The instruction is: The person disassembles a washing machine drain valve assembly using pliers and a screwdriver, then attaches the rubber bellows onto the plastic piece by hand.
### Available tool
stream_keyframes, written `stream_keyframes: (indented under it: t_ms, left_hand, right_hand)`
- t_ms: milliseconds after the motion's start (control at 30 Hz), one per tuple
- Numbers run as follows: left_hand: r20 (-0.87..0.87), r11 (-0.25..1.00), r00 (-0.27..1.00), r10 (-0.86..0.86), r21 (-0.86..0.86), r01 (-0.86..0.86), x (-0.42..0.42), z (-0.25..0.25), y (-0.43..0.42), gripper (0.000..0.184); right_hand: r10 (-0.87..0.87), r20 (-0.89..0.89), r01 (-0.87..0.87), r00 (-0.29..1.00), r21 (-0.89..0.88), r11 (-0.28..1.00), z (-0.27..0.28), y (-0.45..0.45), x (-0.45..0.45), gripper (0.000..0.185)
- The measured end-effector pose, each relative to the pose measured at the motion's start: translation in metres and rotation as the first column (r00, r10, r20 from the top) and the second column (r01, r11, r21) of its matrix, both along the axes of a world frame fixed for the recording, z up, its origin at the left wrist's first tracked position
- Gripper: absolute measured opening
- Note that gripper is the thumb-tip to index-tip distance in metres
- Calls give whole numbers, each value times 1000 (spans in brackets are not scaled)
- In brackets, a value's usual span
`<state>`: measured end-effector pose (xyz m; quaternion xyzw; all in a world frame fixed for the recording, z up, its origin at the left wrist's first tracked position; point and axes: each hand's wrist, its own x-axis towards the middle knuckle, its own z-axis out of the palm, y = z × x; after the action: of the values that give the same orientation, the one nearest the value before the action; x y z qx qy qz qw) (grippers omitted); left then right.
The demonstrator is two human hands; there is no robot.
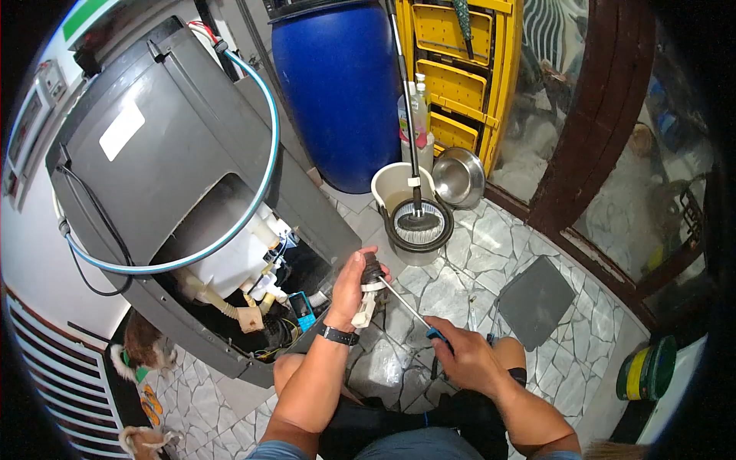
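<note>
My left hand (pixel 351 287), with a black watch on its wrist, is wrapped round a part with a black ribbed top (pixel 372 270) and a whitish plastic lower piece (pixel 365 310). In my right hand (pixel 465 354) is a screwdriver (pixel 406 306) with a blue and black handle. Its metal shaft slants up to the left, and its tip is at the edge of the black ribbed top. To the left stands a grey machine housing (pixel 180 115) with an opening that shows hoses, wires and a light blue piece (pixel 301 310).
A bucket (pixel 381 184) with a mop, a metal bowl (pixel 458 178) and a blue barrel (pixel 337 92) stand ahead. A grey panel (pixel 536 303) lies on the tiled floor at the right. Two animals (pixel 146 345) are at the lower left.
</note>
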<state>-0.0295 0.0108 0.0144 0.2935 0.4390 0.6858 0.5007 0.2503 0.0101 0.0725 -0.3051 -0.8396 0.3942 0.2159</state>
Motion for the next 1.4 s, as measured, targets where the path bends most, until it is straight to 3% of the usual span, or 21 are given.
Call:
stream_keyframes:
  t_ms: [100,267,467,700,767,900,1000,1067,1167,1300,1400]
  left_hand:
    - [68,998,996,57,-44,-54,3,-2,-1,54]
    - [52,999,998,27,-40,-25,2,-2,-1,58]
    - [77,998,996,38,-57,-34,-1,0,-2,56]
    - [5,998,999,53,-37,-53,-3,-1,0,55]
    - [25,997,997,68,-45,-67,-2,4,1,55]
    - [46,997,996,71,-41,-69,0,0,0,56]
    - [102,997,992,76,-32,-73,3,-3,3,57]
    - [85,995,992,93,-33,-91,7,-6,3,57]
    - [-43,987,988,147,-55,-149,10,-10,4,55]
    - [-53,992,991,126,-15,-127,9,-10,5,53]
    - [13,993,993,117,-37,-116,11,-12,4,51]
  right_hand:
    - [2,-56,-6,998,-73,997,-7,-2,-2,42]
    - [10,55,-5,998,-103,995,10,7,4,41]
    - [-6,17,8,1000,-127,992,2,3,0,42]
    - [-9,69,19,998,-144,989,1,2,-2,41]
    - [-9,-46,4,999,-121,993,-12,1,-3,41]
    - [-26,-15,23,1000,-171,985,-10,-5,-7,41]
    - [-33,-79,27,996,-78,997,-19,-10,-12,42]
    - [-65,12,66,998,-270,961,-15,-16,-13,43]
    - [-35,3,35,999,-197,980,-13,-13,-11,44]
    - [-30,-31,25,999,-158,987,-22,-13,-14,44]
    - [-51,3,51,999,-231,972,-29,-18,-18,44]
